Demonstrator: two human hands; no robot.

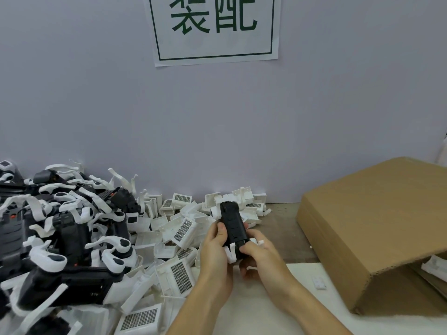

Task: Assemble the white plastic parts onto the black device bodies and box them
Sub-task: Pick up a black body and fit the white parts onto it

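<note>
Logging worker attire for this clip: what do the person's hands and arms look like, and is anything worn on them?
Both are bare. The left hand and right hand show no gloves, and I can see no rings, watch or wristband. The forearms are uncovered down to the bottom edge of the head view; no sleeve enters the frame. No markings or cables show on them.

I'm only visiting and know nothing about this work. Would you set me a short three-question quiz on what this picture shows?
1. True or false: both hands hold the black device body.
2. The cardboard box lies to which side of the hands: A left, B right, C behind the sign?
3. What colour are the grille-patterned parts heaped by the left hand?

Key: 1 true, the right hand grips its near end. 2 B. 3 white.
</note>
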